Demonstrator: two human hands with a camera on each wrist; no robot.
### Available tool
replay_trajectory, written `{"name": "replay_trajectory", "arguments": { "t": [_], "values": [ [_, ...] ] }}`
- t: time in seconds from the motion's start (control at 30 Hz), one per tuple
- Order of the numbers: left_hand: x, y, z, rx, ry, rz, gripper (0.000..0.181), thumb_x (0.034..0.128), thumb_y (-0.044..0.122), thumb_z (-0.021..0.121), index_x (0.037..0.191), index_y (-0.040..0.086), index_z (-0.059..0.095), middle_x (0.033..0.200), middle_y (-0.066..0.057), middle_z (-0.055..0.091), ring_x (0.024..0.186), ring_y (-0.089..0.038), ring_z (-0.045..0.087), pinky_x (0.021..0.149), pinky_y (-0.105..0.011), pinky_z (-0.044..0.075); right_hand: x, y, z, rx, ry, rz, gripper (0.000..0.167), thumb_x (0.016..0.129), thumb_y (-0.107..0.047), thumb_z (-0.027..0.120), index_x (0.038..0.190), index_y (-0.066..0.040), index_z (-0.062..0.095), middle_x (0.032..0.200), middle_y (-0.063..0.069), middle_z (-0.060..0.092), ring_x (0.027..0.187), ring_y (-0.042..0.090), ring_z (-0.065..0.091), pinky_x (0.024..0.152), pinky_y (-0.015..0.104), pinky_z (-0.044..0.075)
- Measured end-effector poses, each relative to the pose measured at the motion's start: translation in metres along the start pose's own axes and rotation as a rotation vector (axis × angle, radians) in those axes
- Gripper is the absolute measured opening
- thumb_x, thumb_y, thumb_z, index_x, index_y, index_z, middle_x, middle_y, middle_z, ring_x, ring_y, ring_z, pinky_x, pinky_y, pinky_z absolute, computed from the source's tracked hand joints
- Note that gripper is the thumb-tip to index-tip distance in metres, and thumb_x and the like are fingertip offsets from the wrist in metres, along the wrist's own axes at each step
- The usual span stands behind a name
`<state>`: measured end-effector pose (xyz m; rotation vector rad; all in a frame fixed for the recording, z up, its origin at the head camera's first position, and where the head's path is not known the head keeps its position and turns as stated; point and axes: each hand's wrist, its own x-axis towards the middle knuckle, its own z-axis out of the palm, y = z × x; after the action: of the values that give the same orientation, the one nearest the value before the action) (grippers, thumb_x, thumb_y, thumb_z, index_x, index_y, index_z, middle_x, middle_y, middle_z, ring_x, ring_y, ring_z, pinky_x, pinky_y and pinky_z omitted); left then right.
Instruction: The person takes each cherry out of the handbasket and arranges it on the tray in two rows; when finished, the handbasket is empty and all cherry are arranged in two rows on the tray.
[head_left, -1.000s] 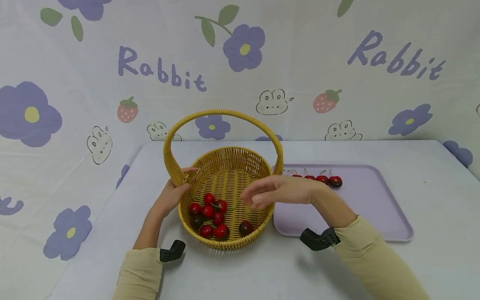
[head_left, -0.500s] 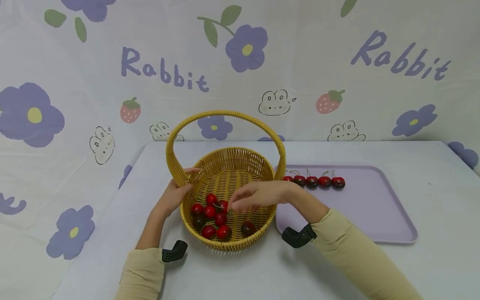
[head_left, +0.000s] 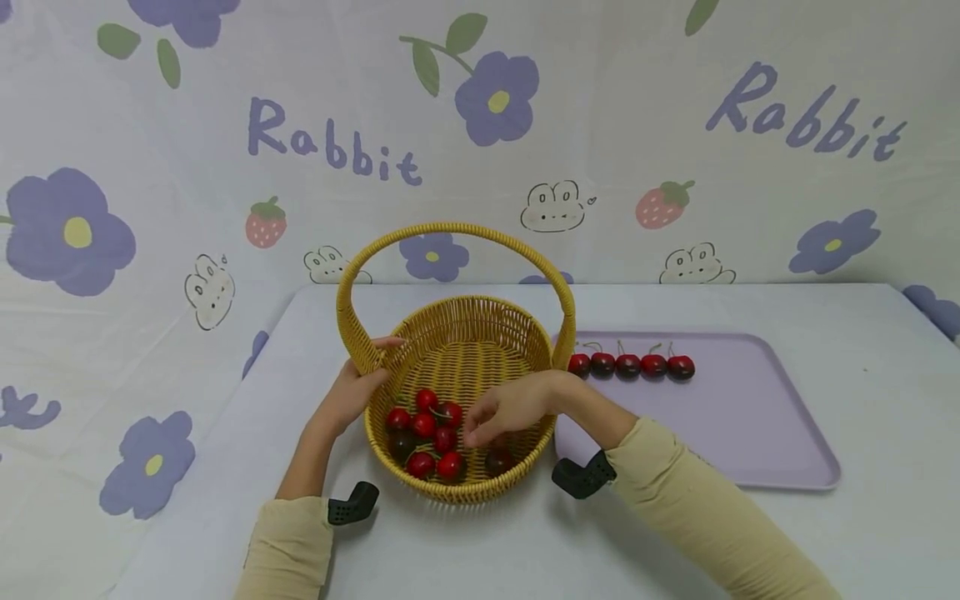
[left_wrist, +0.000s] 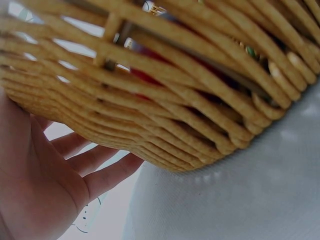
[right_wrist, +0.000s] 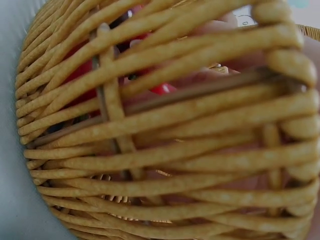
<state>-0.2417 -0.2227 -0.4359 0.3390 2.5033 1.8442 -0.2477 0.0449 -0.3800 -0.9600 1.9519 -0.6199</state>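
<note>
The yellow wicker basket (head_left: 465, 492) stands upright with its handle raised, and several dark red cherries (head_left: 423, 426) lie mostly at its front left. At the left rim, by the handle's base, my left hand (head_left: 351, 395) holds the basket between thumb and fingers; its fingers (left_wrist: 107, 170) show against the wicker wall (left_wrist: 165, 115) in the left wrist view. Inside the basket is my right hand (head_left: 517, 407), fingers loosely bent and pointing down beside the cherries, with nothing visible in them. In the right wrist view the wicker (right_wrist: 165, 125) mostly hides this hand.
To the right of the basket lies a light purple tray (head_left: 720, 417), its left edge partly behind the basket and my right arm. A row of several cherries (head_left: 628, 366) with stems up sits along its back left. A patterned cloth (head_left: 465, 167) hangs behind the table.
My right hand has moved left and down from above the basket's right side to beside the cherries. My left hand keeps its hold on the rim. The view has shifted slightly.
</note>
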Motion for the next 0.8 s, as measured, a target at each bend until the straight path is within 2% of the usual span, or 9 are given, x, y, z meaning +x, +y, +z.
{"name": "replay_trajectory", "arguments": {
  "t": [0.23,0.37,0.53,0.8],
  "values": [
    [-0.0001,0.0007,0.0002,-0.001,-0.001,0.001,0.045,0.0893,-0.003,0.043,0.134,0.002,0.048,0.142,-0.017,0.040,0.130,-0.037,0.037,0.100,-0.058,0.032,0.0031,0.0002,0.0009,-0.074,-0.122,-0.054,0.018,0.092,-0.016,0.061,0.109,-0.012,0.066,0.097,-0.006,0.059,0.089,0.007,0.050,0.079,0.024,0.044],
    [-0.0016,0.0020,-0.0003,0.000,0.001,-0.004,0.045,0.0894,-0.003,0.043,0.134,0.002,0.048,0.142,-0.017,0.040,0.129,-0.037,0.037,0.099,-0.057,0.032,0.0052,-0.0011,0.0034,-0.104,-0.159,-0.073,0.020,0.090,-0.013,0.065,0.109,-0.011,0.066,0.096,-0.005,0.060,0.089,0.006,0.053,0.080,0.022,0.045],
    [-0.0022,0.0033,-0.0003,-0.002,-0.002,-0.002,0.045,0.0899,-0.003,0.043,0.134,0.002,0.048,0.143,-0.017,0.040,0.129,-0.038,0.038,0.099,-0.056,0.033,0.0057,-0.0025,0.0051,-0.133,-0.158,-0.052,0.021,0.088,-0.014,0.067,0.109,-0.012,0.067,0.095,-0.006,0.060,0.088,0.004,0.052,0.080,0.021,0.044],
    [-0.0022,0.0028,0.0001,-0.001,-0.004,0.000,0.044,0.0903,-0.003,0.042,0.134,0.002,0.048,0.143,-0.017,0.039,0.130,-0.037,0.036,0.100,-0.057,0.032,0.0048,0.0004,0.0039,-0.092,-0.106,-0.046,0.018,0.089,-0.020,0.067,0.105,-0.012,0.071,0.094,-0.008,0.065,0.086,0.004,0.053,0.081,0.022,0.046]
  ]
}}
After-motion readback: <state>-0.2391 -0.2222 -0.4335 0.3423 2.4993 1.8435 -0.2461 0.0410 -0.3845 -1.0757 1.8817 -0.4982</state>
